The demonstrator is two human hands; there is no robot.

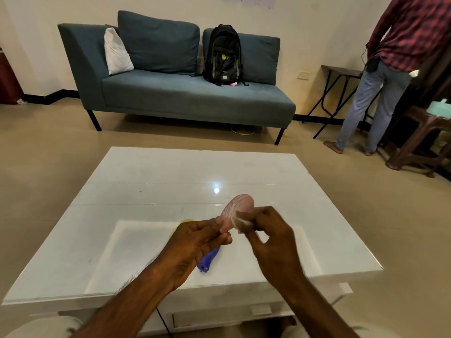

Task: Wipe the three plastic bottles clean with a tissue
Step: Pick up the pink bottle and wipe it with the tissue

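Observation:
My left hand point(197, 240) grips the neck end of a pink ribbed plastic bottle point(238, 207), held above the white table point(136, 191) with its base pointing away from me. My right hand point(271, 230) pinches a small crumpled tissue point(241, 223) against the bottle's side. A blue bottle point(208, 261) lies on the table under my left hand, its cap toward me. Just behind my left hand a sliver of a yellow object point(186, 220) shows; most of it is hidden.
The glossy white table fills the foreground, with its front edge near my knees. Beyond it stands a blue sofa point(170, 93) with a black backpack point(223, 54). A person point(380, 76) stands at the far right beside a folding table and a brown stool point(419, 140).

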